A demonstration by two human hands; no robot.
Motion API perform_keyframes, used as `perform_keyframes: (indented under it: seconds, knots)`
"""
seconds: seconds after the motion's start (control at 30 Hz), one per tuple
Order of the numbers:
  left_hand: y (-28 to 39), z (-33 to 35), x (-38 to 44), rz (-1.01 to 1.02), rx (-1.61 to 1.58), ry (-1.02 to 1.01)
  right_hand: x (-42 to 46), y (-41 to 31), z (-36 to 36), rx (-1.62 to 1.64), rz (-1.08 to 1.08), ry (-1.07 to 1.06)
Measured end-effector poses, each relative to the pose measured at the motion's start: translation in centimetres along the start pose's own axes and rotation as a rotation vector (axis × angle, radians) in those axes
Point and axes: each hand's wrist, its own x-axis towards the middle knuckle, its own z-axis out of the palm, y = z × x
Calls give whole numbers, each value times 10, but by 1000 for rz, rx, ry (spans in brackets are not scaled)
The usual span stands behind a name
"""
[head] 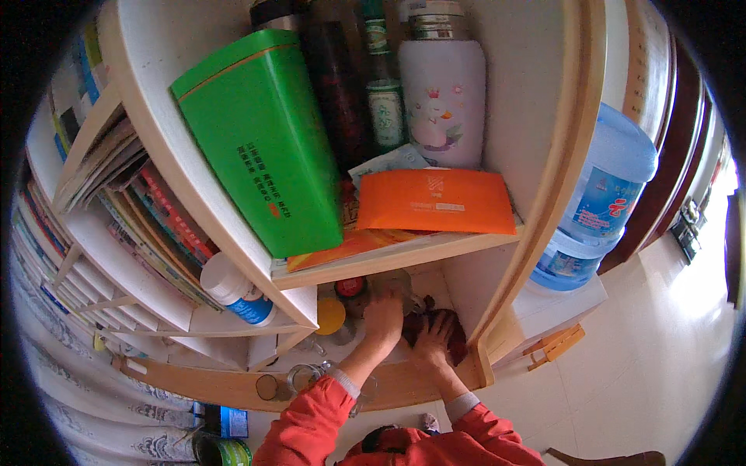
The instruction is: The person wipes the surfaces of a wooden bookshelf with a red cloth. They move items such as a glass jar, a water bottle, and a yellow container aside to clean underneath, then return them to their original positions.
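In the lower compartment of a wooden shelf unit, my right hand (432,341) rests with spread fingers on a bunched dark red cloth (458,333). My left hand (384,317) reaches deeper in, beside the cloth. Its fingertips are at a clear glass vessel (399,281), and whether they grip it is hard to see. Left of that hand stand a jar with a yellow lid (330,316) and one with a red lid (351,287). Nearer me, a glass mug (303,377) and a drinking glass (267,387) stand at the front edge.
Above my hands juts a shelf board (402,259) bearing a green tin (262,145), an orange envelope (434,201) and a pale flask (443,105). A white bottle (239,289) stands left, near books. Outside the right panel is a blue water jug (606,186).
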Motion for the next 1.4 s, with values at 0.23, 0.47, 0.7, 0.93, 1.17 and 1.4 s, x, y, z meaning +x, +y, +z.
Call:
perform_keyframes:
  seconds: [0.23, 0.47, 0.7, 0.93, 1.17, 1.4]
  knots:
    - [14, -94, -80, 252, -294, 162, 11, 32, 31, -121, 34, 47]
    - [-24, -98, -210, -229, -968, -49, 57, -4, 6, 114, 66, 112]
    - [-27, -123, -239, -172, -972, -2, 110, 5, 14, -12, -98, 158]
    - [-23, -128, -228, 83, -777, -126, 59, -2, 15, 252, -326, -157]
    - [-19, -101, -240, 130, -775, 2, 93, 10, 3, 344, 49, 4]
    - [-28, -111, -244, 133, -1011, -31, 130, -3, 21, 26, 73, 122]
